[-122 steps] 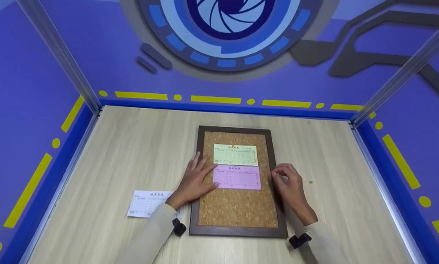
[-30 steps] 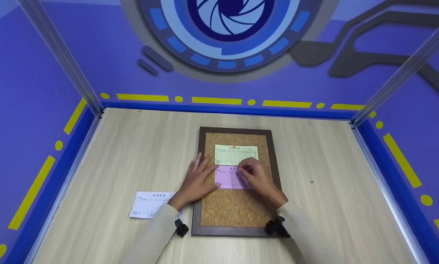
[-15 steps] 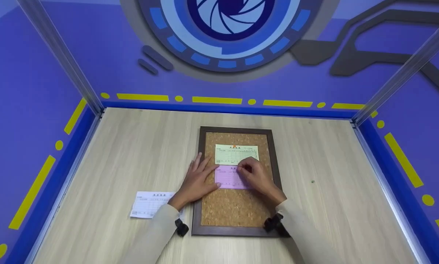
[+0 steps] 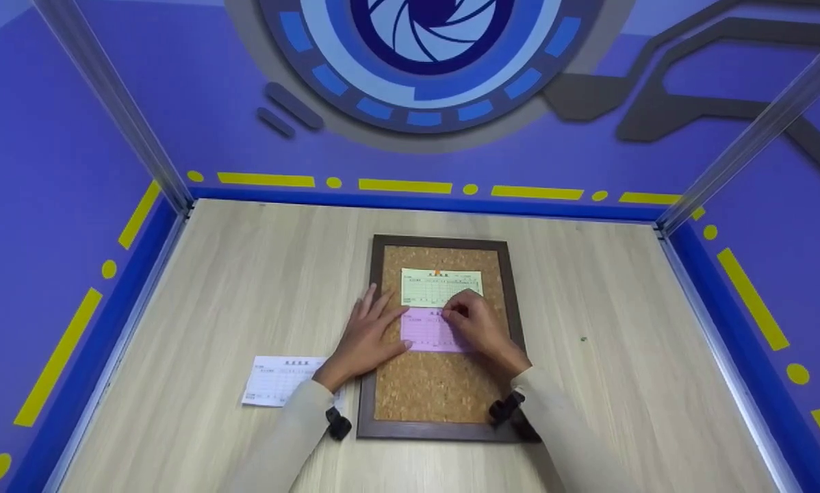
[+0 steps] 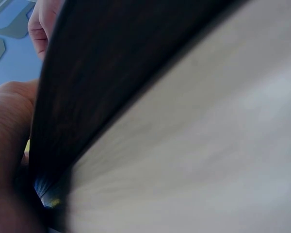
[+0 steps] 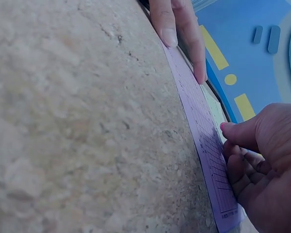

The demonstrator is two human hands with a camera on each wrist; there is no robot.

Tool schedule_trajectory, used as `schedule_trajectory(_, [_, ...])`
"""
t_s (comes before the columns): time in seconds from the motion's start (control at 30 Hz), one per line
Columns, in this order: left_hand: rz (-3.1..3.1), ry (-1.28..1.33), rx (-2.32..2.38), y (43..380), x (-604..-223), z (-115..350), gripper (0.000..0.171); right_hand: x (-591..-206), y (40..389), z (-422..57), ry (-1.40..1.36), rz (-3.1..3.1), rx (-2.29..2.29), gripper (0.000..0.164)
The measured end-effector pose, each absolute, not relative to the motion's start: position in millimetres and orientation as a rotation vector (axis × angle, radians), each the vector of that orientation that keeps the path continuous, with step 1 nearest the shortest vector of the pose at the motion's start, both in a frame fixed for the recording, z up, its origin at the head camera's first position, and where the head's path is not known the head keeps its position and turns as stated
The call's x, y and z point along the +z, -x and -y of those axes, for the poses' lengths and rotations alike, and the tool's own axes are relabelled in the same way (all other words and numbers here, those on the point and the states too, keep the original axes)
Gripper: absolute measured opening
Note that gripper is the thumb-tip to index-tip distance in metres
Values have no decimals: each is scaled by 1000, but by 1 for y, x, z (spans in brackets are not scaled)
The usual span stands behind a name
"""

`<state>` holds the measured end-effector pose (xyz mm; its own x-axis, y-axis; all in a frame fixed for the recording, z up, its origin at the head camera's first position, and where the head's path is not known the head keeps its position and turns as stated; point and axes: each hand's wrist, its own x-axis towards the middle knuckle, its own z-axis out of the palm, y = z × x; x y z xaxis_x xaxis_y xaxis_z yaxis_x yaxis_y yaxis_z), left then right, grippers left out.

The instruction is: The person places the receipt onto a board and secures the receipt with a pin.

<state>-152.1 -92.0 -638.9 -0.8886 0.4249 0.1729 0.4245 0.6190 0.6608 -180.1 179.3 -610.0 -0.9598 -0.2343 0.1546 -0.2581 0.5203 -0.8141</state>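
A cork board (image 4: 444,390) in a dark brown frame lies flat on the table. On it a green printed slip (image 4: 424,291) has a small orange pin (image 4: 437,272) at its top edge. Directly below lies a pink printed slip (image 4: 424,332). My left hand (image 4: 369,335) rests across the frame's left side, its spread thumb and index finger touching the pink slip's left corners. My right hand (image 4: 480,325) is at the pink slip's top edge, pinching a small pink push pin (image 6: 223,125), mostly hidden by the fingertips.
A white printed slip (image 4: 280,380) lies on the table left of the board, partly under my left forearm. Purple-blue walls (image 4: 410,161) enclose the table's back and sides. A tiny green speck (image 4: 583,339) is on the table at right.
My right hand has moved left from beside the board's right edge to the pink slip's top edge, and stays there over the last second. My left hand has kept its place.
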Motion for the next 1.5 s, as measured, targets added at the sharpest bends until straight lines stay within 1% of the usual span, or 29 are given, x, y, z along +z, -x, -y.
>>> schedule_trajectory(0.3, [-2831, -752, 1157, 153, -642, 92, 70, -611, 182, -179, -471, 2736, 1389, 9])
schedule_trajectory(0.43, [-2817, -742, 1139, 152, -640, 93, 69, -628, 188, -184, -527, 2683, 1298, 7])
schedule_trajectory(0.57, [-2806, -733, 1139, 151, -637, 93, 68, -643, 195, -186, -520, 2670, 1204, 11])
schedule_trajectory(0.67, [-2809, -729, 1134, 151, -636, 93, 68, -636, 192, -185, -539, 2663, 1249, 10])
schedule_trajectory(0.83, [-2801, -722, 1151, 151, -639, 93, 68, -613, 184, -180, -524, 2722, 1333, 8])
schedule_trajectory(0.97, [-2799, -751, 1220, 151, -642, 93, 68, -604, 183, -178, -476, 2796, 1294, 8])
schedule_trajectory(1.2, [-2789, -760, 1251, 152, -643, 93, 69, -601, 185, -175, -402, 2838, 1286, 8])
schedule_trajectory(1.5, [-2809, -715, 1121, 152, -636, 91, 68, -603, 187, -171, -341, 2833, 1324, 10])
